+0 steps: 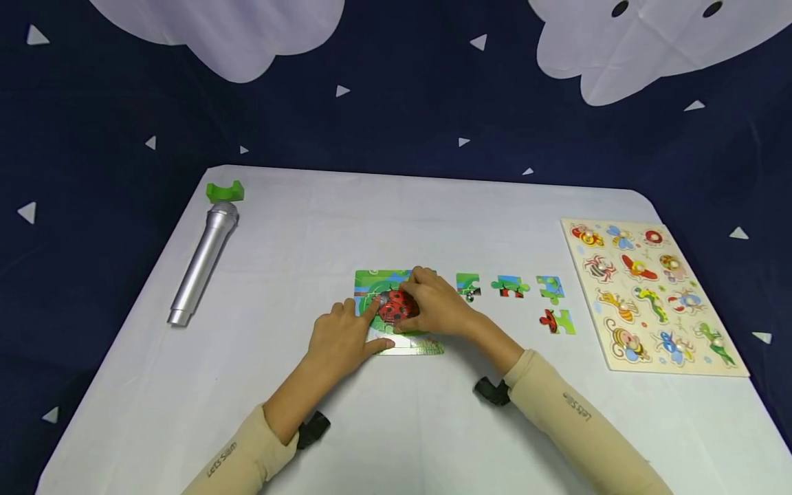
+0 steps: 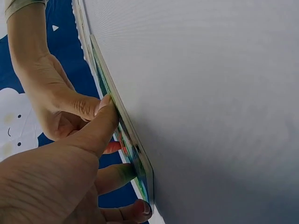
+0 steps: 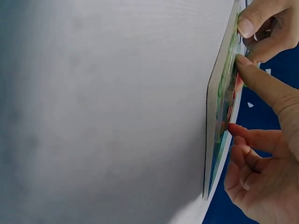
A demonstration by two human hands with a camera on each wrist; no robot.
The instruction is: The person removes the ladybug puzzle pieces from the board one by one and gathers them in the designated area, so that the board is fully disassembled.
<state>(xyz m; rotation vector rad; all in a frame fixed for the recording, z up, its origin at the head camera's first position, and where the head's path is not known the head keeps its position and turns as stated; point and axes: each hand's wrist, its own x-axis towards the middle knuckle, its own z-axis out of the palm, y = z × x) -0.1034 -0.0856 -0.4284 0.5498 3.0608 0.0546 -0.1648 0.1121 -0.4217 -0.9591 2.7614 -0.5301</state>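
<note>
In the middle of the table a green-and-blue puzzle board (image 1: 402,348) lies flat, with a red, black-spotted ladybug (image 1: 396,307) picture at its centre. My right hand (image 1: 438,302) reaches in from the right and pinches the ladybug piece between thumb and forefinger. From the left, my left hand (image 1: 342,338) rests on the board. Its forefinger touches beside the ladybug's head and its thumb lies on the near edge. The left wrist view shows that board (image 2: 140,161) edge-on under the fingers. Both hands (image 3: 271,158) appear on the board (image 3: 212,107) in the right wrist view.
Several loose jigsaw pieces (image 1: 510,286) lie right of the board, one a red-and-green piece (image 1: 562,322). Farther right is a wooden insect peg puzzle (image 1: 656,295). A silver microphone (image 1: 207,258) and a green block (image 1: 225,192) lie at the left.
</note>
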